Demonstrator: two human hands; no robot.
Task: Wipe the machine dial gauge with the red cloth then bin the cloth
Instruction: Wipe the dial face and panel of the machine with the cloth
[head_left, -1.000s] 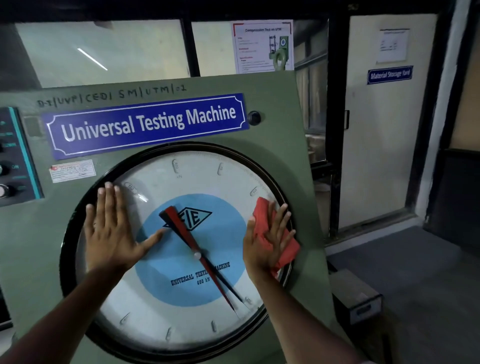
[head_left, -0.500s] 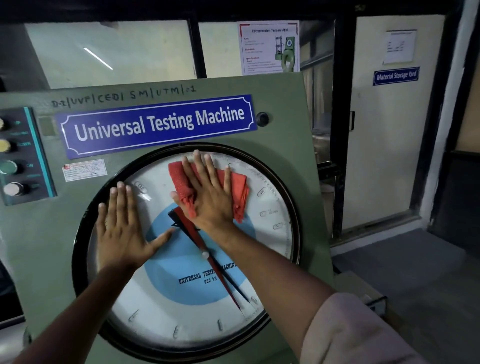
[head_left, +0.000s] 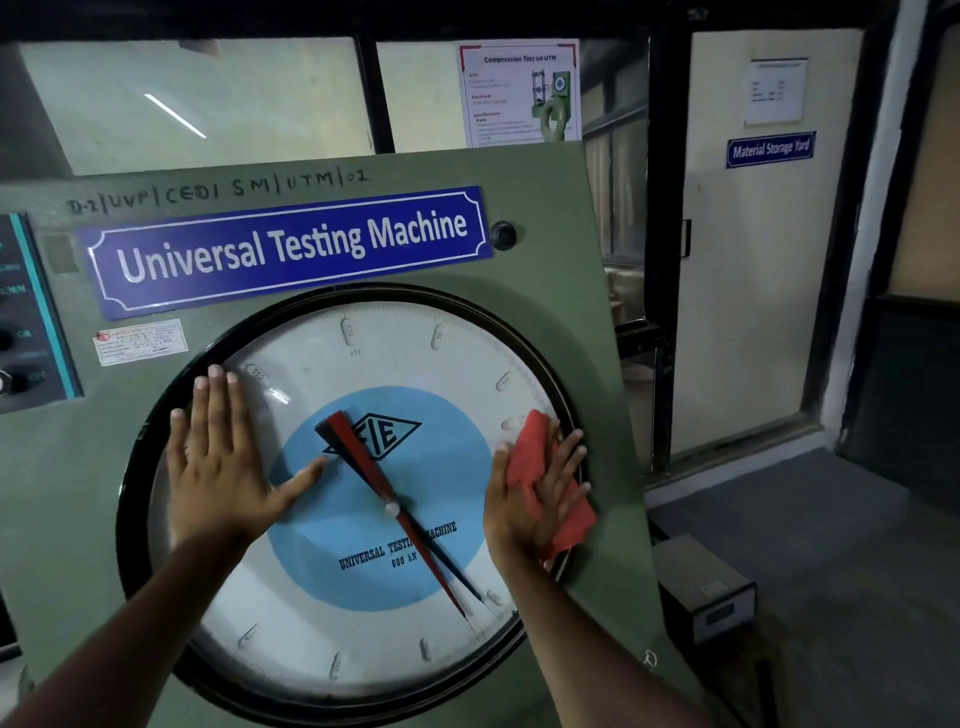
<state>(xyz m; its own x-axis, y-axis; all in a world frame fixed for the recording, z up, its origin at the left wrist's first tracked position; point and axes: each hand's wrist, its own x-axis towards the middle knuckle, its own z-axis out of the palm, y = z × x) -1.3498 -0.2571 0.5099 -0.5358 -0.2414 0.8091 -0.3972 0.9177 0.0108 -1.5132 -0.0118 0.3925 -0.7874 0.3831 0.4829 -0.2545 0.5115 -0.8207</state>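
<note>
A large round dial gauge (head_left: 395, 358) with a black rim, white face, blue centre and red pointer fills the front of a green machine (head_left: 571, 260). My left hand (head_left: 223, 467) lies flat on the glass at the left, fingers spread, holding nothing. My right hand (head_left: 530, 504) presses a red cloth (head_left: 530, 452) against the glass at the dial's right edge. The cloth sticks out above and below my fingers and overlaps the black rim.
A blue control panel (head_left: 31, 312) with knobs sits at the machine's left edge. To the right is a doorway with a pale door (head_left: 753, 312) marked Material Storage Yard. A small grey box (head_left: 701, 587) stands on the floor beside the machine. No bin is visible.
My right hand has slid the red cloth from the top centre of the dial down to its right edge. A second ago it was also at the right edge. My left hand has stayed put.
</note>
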